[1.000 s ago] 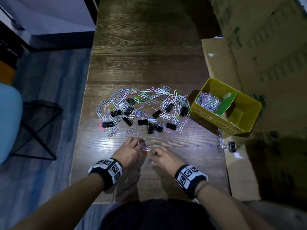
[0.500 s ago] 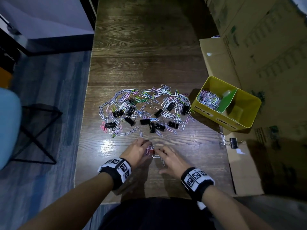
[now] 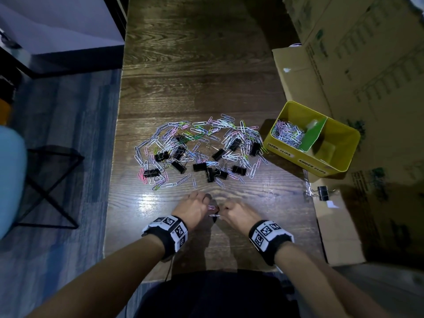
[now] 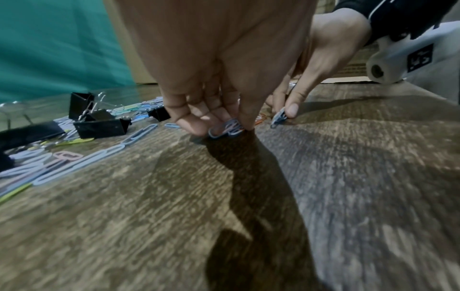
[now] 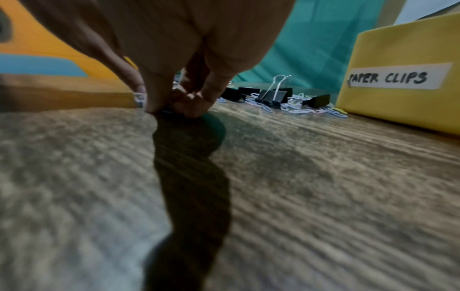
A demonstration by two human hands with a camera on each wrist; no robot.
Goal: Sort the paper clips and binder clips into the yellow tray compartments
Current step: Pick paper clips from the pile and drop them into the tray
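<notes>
A person sits at a dark wooden table (image 3: 202, 76), both hands low on its surface near the front edge. A yellow tray (image 3: 344, 157) stands at the table's right side, partly on a flattened cardboard sheet (image 3: 298, 79).

From the head camera, a wide scatter of coloured paper clips (image 3: 229, 131) mixed with black binder clips (image 3: 199, 166) lies left of the tray. The tray's left compartment holds a heap of paper clips (image 3: 288, 133); a green divider (image 3: 314, 136) separates it from the right compartment, whose contents cannot be made out. One more binder clip (image 3: 323, 193) lies apart, just in front of the tray on the cardboard.

The left hand (image 3: 193, 208) and right hand (image 3: 238, 213) sit close together in front of the scatter, well to the left of the tray. The head view shows only a few clips between them.

The left wrist camera shows more: the left hand's curled fingers and thumb (image 4: 245, 110) pinch a small bunch of paper clips (image 4: 227, 128) against the table, and beyond it the right hand (image 4: 321, 65) pinches a pale paper clip (image 4: 280, 117) by its fingertips.

The right wrist camera shows the right hand's fingers (image 5: 196, 98) bent down to the table, a pale clip (image 5: 139, 99) at the fingertips, and something small and dark beneath them that cannot be identified. Only this view lets the tray's label (image 5: 398, 77) be read clearly: "PAPER CLIPS".
</notes>
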